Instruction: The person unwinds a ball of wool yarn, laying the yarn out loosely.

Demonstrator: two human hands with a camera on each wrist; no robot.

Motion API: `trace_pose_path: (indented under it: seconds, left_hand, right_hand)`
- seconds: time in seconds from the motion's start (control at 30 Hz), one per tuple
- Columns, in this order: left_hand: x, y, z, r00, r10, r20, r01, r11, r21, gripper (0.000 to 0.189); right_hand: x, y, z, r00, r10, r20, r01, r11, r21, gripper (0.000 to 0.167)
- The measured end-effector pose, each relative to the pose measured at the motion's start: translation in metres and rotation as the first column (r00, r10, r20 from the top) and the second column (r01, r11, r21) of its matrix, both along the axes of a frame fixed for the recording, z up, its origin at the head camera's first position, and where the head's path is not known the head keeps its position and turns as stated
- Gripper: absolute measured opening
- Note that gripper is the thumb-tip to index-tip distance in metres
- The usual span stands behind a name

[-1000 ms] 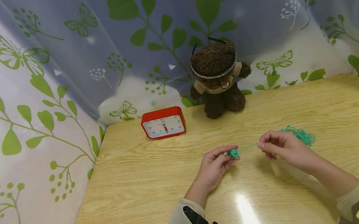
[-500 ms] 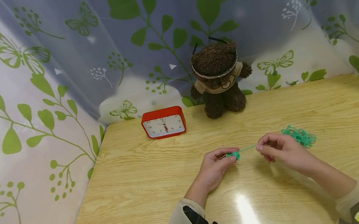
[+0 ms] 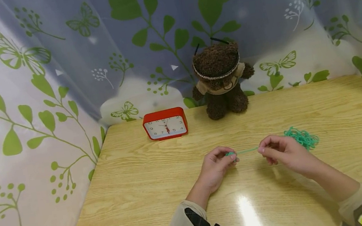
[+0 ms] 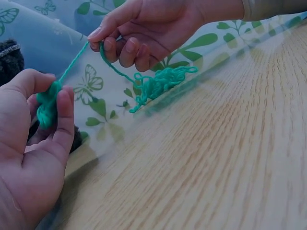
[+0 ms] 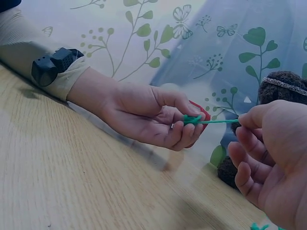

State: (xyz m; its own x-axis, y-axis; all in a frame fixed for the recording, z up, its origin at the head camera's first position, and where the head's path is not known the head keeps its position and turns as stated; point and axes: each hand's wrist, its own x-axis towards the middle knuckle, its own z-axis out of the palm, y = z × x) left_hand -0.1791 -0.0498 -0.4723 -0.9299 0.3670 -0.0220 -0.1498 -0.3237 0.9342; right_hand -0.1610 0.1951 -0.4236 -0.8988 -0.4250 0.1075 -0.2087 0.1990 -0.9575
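My left hand pinches a small wound bundle of green yarn between thumb and fingers. A strand of yarn runs taut from the bundle to my right hand, whose thumb and index finger pinch it. In the left wrist view the strand goes on from the right fingertips down to a loose heap of green yarn. That heap lies on the table behind my right hand, partly hidden by it in the head view. Both hands are held over the table, a short way apart.
A red alarm clock stands toward the back left of the wooden table. Right of it, a brown plush bear sits against the leaf-patterned curtain at the back edge.
The left fingers have turned and closed further over the yarn bundle, so less of it shows. The right hand has shifted only slightly left, still pinching the strand.
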Motion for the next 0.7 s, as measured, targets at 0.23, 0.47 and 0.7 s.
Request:
trace_pose_path:
  seconds: [0.23, 0.47, 0.7]
  left_hand:
    - [-0.001, -0.001, -0.001, 1.000, -0.009, -0.004, 0.009, 1.000, -0.023, 0.029]
    - [0.000, 0.000, 0.000, 1.000, 0.012, 0.024, -0.012, 1.000, -0.019, 0.013]
    - [-0.001, 0.000, -0.001, 0.999, 0.014, 0.029, -0.014, 1.000, -0.013, 0.016]
  right_hand:
    - [-0.003, 0.004, 0.001, 0.999, -0.017, -0.028, 0.017, 1.000, 0.009, 0.022]
    - [-0.004, 0.008, 0.005, 0.995, -0.064, -0.072, 0.062, 0.998, -0.025, 0.016]
    - [-0.005, 0.013, 0.008, 0.993, -0.103, -0.061, 0.100, 0.994, -0.051, 0.018]
